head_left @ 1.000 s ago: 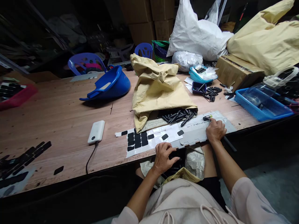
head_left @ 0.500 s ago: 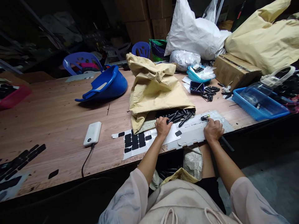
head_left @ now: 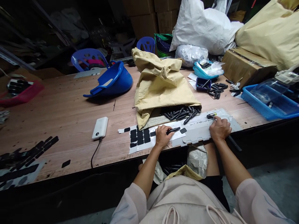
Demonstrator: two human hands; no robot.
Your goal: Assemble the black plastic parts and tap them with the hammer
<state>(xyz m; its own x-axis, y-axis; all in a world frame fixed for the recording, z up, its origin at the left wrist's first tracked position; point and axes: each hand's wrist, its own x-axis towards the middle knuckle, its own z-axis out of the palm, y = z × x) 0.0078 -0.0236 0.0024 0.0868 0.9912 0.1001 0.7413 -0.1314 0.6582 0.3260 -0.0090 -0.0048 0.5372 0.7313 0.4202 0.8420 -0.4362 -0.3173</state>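
Observation:
My left hand (head_left: 163, 135) is closed on a slim black pen-like tube (head_left: 173, 130), held level just over the white sheet. Beneath and beside that hand, the white sheet (head_left: 133, 150) carries rows of black rounded stickers (head_left: 140, 136). My right hand (head_left: 220, 128) grips a small hammer (head_left: 211, 115); its dark head with a yellow-green end lies by the grey-white board (head_left: 198, 132), and the dark handle sticks out behind the fist. Behind my left hand, many similar black tubes (head_left: 181, 114) spill from the mouth of a beige cloth sack (head_left: 163, 90).
A white power bank (head_left: 100, 127) with a cable lies left. Farther back is a blue scoop-like basin (head_left: 116, 81). To the right are a small dark box (head_left: 202, 84), loose black parts (head_left: 218, 88), a cardboard carton (head_left: 249, 67) and a blue basket (head_left: 268, 105).
My left hand has drawn back from the pile at the sack's mouth, bringing one black tube over the white sheet. My right hand keeps the hammer in about the same place. The view has shifted slightly.

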